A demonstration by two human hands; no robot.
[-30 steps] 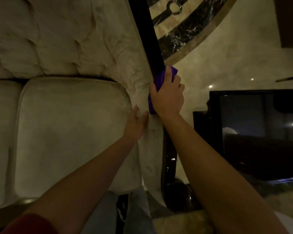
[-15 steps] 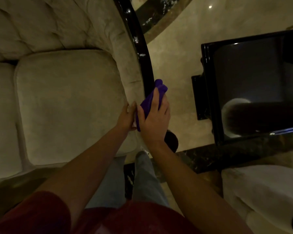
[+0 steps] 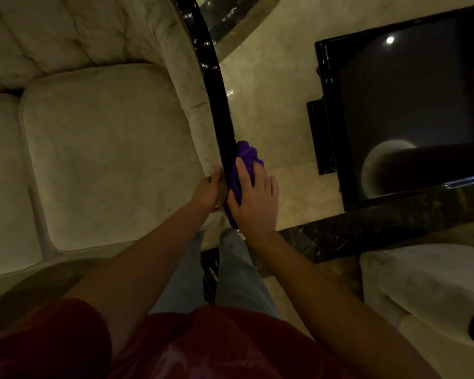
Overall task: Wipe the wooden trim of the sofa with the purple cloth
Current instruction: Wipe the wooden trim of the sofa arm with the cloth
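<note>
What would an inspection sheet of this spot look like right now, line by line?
Surface: sofa, pale cushions, with a dark glossy wooden trim along its arm.
Job's things: purple cloth, bunched and pressed against the trim.
Clutter: nothing seen on the cushions.
Hands: right hand lies over the cloth, holding it to the trim; left hand rests on the sofa arm beside it, holding nothing.
Cables: nothing seen.
Surroundings: polished stone floor; black glossy side table to the right; another pale seat at lower right; the person's legs in jeans below the hands. Dim light.
</note>
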